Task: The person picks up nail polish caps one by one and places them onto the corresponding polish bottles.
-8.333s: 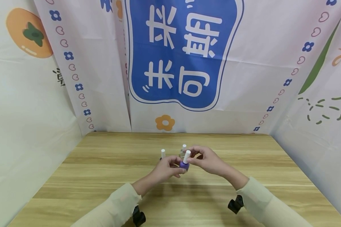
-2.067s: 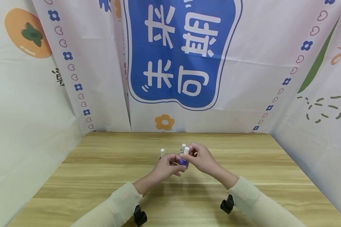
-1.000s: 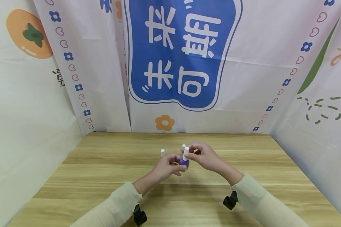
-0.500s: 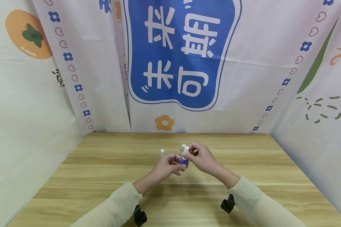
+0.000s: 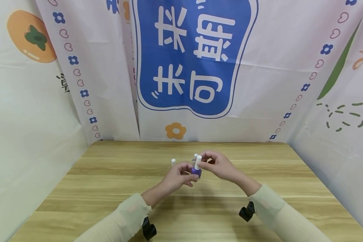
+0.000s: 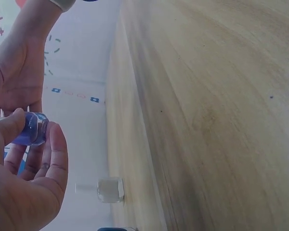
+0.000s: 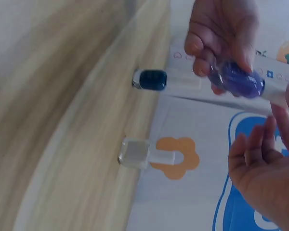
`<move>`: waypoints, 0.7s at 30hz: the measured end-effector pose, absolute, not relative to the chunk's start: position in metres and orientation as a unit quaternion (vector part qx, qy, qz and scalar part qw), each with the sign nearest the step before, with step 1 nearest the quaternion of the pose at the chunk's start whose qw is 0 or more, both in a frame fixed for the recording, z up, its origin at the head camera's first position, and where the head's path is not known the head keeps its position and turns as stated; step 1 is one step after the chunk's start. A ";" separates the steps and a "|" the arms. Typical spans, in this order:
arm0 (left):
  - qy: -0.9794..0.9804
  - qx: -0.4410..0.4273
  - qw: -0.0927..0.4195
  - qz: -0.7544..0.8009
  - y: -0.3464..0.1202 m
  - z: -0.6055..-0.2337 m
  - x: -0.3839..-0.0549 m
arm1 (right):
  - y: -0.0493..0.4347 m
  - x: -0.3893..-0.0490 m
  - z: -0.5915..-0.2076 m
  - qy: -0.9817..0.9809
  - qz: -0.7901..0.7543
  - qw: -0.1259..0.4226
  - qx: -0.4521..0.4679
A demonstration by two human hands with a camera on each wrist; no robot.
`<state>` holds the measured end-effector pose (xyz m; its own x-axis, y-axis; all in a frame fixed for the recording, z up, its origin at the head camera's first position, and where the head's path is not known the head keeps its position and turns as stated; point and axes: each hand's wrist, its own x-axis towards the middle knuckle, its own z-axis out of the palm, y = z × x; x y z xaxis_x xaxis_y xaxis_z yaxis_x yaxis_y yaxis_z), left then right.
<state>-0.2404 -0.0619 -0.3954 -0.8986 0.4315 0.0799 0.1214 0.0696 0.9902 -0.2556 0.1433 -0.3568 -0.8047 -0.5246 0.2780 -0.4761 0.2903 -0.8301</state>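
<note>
My left hand (image 5: pixel 179 174) grips a nail polish bottle (image 5: pixel 196 172) with purple polish by its glass body, between thumb and fingers, held above the wooden table. In the right wrist view the purple glass (image 7: pixel 241 81) shows clearly in its fingers. The tall white cap (image 5: pixel 198 162) sits on the bottle and points up, tilted slightly right. My right hand (image 5: pixel 219 165) pinches this cap from the right with thumb and index finger. Its other fingers are loosely bent in the right wrist view, beside the cap. The bottle's bottom (image 6: pixel 41 126) shows past the left thumb in the left wrist view.
Two more nail polish bottles stand upright behind the hands: a dark teal one (image 7: pixel 153 80) on the left and a clear one (image 7: pixel 136 153) on the right, both white-capped. The wooden table (image 5: pixel 115 168) ends at a printed cloth backdrop (image 5: pixel 115 117), with cloth on both sides.
My right hand keeps turning to and fro at the cap; since half a second ago its thumb has swung right, baring more of the cap. The left hand and bottle have stayed nearly in place.
</note>
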 end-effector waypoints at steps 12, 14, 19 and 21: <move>0.721 0.203 0.137 0.648 -0.061 -0.395 -0.241 | 0.151 -0.260 -0.351 0.779 -0.493 0.086 -0.379; 0.722 0.205 0.135 0.647 -0.061 -0.396 -0.240 | 0.150 -0.259 -0.351 0.786 -0.489 0.072 -0.371; 0.725 0.208 0.133 0.643 -0.062 -0.396 -0.240 | 0.146 -0.257 -0.353 0.799 -0.491 0.051 -0.343; 0.724 0.207 0.132 0.644 -0.062 -0.396 -0.240 | 0.144 -0.256 -0.355 0.805 -0.490 0.040 -0.334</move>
